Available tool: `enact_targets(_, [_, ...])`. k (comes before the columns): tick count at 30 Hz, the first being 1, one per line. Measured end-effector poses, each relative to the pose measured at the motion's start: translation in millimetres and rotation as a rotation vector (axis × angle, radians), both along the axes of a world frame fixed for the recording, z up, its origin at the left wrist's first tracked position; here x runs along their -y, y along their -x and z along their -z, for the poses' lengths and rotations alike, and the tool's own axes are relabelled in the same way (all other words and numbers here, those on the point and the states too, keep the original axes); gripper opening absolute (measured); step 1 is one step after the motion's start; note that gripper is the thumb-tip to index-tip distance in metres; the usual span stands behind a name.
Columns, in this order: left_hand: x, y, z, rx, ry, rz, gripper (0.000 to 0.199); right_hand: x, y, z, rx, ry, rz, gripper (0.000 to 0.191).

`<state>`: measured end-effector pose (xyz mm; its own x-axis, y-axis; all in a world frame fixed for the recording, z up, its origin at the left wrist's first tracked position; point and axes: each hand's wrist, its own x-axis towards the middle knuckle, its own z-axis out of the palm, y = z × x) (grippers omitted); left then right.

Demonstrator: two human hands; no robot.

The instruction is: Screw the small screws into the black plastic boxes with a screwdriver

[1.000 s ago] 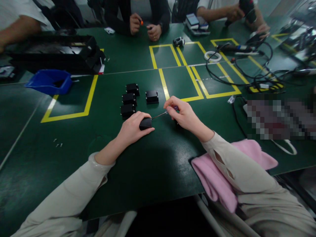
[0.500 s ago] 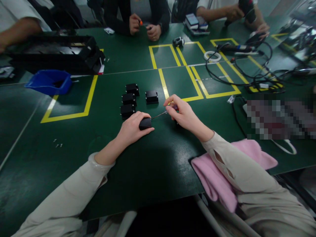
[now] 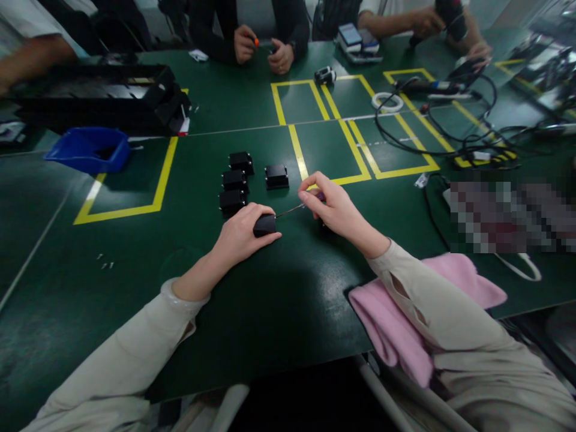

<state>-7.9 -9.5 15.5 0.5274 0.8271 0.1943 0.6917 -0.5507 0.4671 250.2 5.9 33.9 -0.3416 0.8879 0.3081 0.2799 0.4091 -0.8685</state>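
My left hand (image 3: 245, 233) is closed around a small black box (image 3: 265, 225) on the green table, thumb at its near side. In my right hand (image 3: 327, 201) is a screwdriver (image 3: 290, 210); its thin shaft points left and its tip meets the box's right end. My fingers cover most of its handle. Just beyond my left hand stand similar black boxes with bright screws at their corners: one nearest (image 3: 232, 201), one behind it (image 3: 234, 179), and one farther back (image 3: 240, 162). Another black box (image 3: 276, 176) sits apart to their right. Something dark is partly hidden under my right hand.
Several small screws (image 3: 105, 264) lie at left. A blue scoop bin (image 3: 92, 150) stands before stacked black trays (image 3: 103, 99). Cables (image 3: 450, 150) tangle at right, and a pink cloth (image 3: 391, 318) lies under my right forearm. Co-workers' hands (image 3: 263, 51) are across the table.
My hands, the box and the screwdriver stay nearly in place, with only a slight shift of my right fingers. At far left, a co-worker's arm has moved a little.
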Motion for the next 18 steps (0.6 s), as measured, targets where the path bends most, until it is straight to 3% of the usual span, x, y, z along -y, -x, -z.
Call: enact_targets(18, [-1.0,0.6,0.9,-0.009,0.003,0.003,0.036,0.9,-0.2,0.1,-0.013,-0.034,0.031,0.012])
